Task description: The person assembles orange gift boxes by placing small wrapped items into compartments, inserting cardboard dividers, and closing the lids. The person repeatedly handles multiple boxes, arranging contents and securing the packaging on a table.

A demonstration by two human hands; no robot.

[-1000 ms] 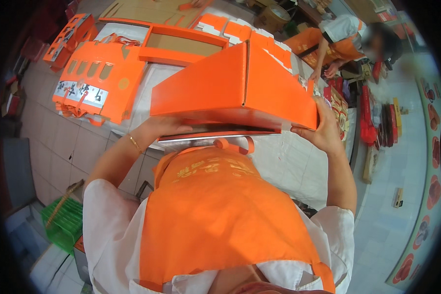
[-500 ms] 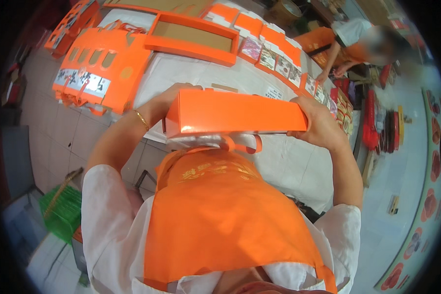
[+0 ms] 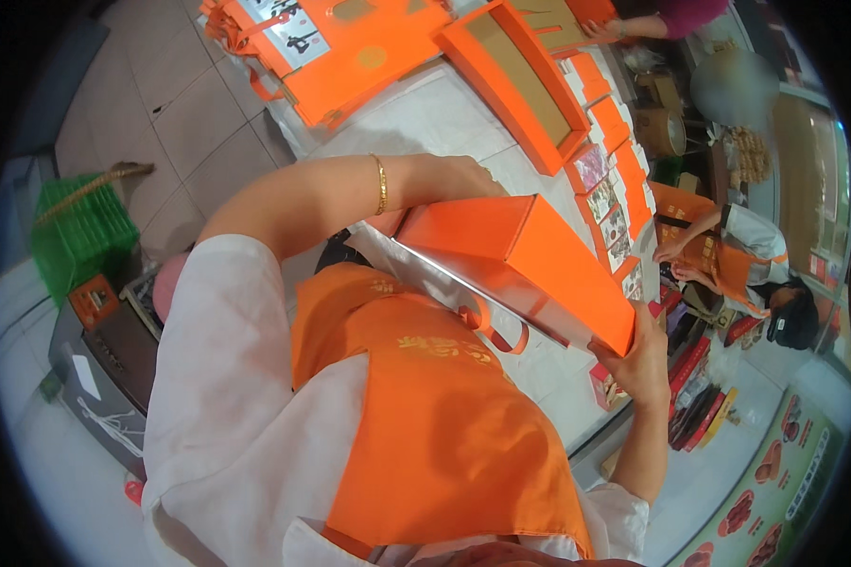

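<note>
Table (image 3: 473, 118), white-covered, upper ctr of frame, largest item. Stack of flat orange cartons w/ handles (image 3: 359, 90), upper left. Orange box (image 3: 525, 260), frame ctr, held up in front of the orange apron (image 3: 444, 416), long side sloping down to right. Shallow orange tray (image 3: 501, 104), upper ctr-right, beside row of small packs (image 3: 607, 184). 2 hands on box.

L hand (image 3: 459, 177): bent over upper-left edge, part-curled; fingertips blurred/hidden, firmness of grip can't tell. R hand (image 3: 640, 359): part-open around lower-right end, thumb on near side, fingers behind; has hold. Gold bracelet (image 3: 382, 184) on L wrist, smallest item.

Handling (judged): stiff card, prob. light for its size; glossy face may slip; corners apt to dent. Best hold: both ends, palms flat, no pressure mid-panel.

Vs 0.5 s ago: box was approx. level, now slanted; L forearm now reaches further across; view turned, tray and cartons sit further right; another person's hand (image 3: 603, 30) now shows at top right.
</note>
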